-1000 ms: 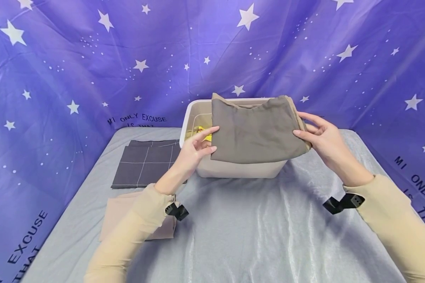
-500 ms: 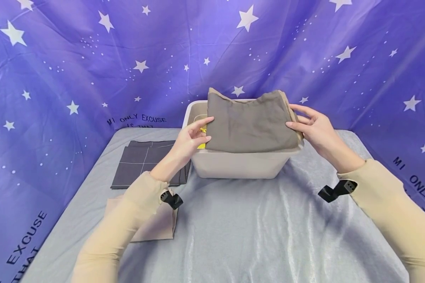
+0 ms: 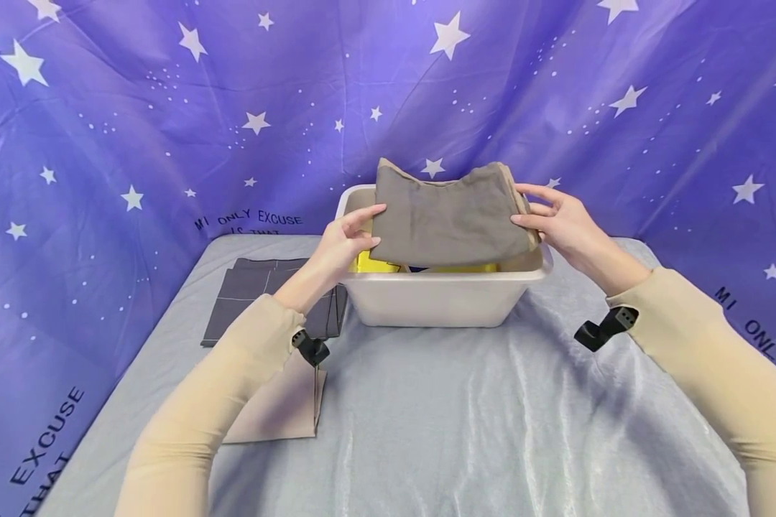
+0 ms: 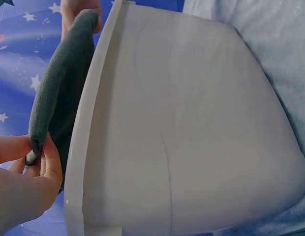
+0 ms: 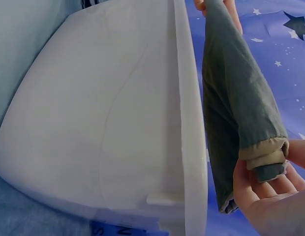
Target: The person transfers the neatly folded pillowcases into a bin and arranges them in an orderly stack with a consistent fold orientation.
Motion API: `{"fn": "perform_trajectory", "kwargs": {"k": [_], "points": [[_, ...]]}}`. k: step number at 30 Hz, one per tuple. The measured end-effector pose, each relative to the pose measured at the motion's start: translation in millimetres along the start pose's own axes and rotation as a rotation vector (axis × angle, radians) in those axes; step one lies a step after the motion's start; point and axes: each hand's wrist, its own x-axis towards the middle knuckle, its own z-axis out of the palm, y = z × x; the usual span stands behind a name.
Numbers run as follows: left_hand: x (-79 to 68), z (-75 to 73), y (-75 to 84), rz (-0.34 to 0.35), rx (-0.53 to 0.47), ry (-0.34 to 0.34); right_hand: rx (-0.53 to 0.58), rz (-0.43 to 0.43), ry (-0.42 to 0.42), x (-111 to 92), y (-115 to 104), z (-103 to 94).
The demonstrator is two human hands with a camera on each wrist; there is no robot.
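Note:
A folded grey-brown cloth (image 3: 449, 219) with a tan inner side spans between both hands, over the mouth of a light plastic bin (image 3: 433, 300). My left hand (image 3: 344, 240) pinches its left edge between thumb and fingers. At the opposite edge my right hand (image 3: 565, 222) does the same, thumb in front and fingers behind. In the right wrist view the layered end of the cloth (image 5: 251, 118) shows tan and grey folds in the right fingers. From the left wrist, the cloth (image 4: 64, 73) appears just beyond the bin's rim. Yellow items (image 3: 378, 264) show inside the bin beneath the cloth.
A folded dark cloth with white grid lines (image 3: 233, 305) lies left of the bin, partly behind the left forearm. Nearer, a folded pinkish cloth (image 3: 278, 409) lies under that arm. Grey fabric covers the table (image 3: 440, 424); a purple starry curtain (image 3: 168, 86) hangs behind.
Both hands have carried the grey-brown cloth back and slightly left, from in front of the bin to over its opening. The bin's front rim and more yellow inside now show.

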Motion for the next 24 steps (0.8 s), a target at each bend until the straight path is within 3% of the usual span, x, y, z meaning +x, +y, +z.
{"fn": "perform_trajectory", "kwargs": {"k": [5,13,24], "points": [[5.9,-2.4,-1.1,-0.027,0.041,0.010,-0.072,0.046,0.002,5.8,-1.1,-0.2],[10.4,-4.8,-0.9,-0.094,0.094,0.036,-0.283,0.109,0.043,14.2,-1.7,2.1],[14.3,-5.7,-4.4,-0.132,0.132,0.050,-0.288,0.115,0.025,18.6,2.8,4.7]]}}
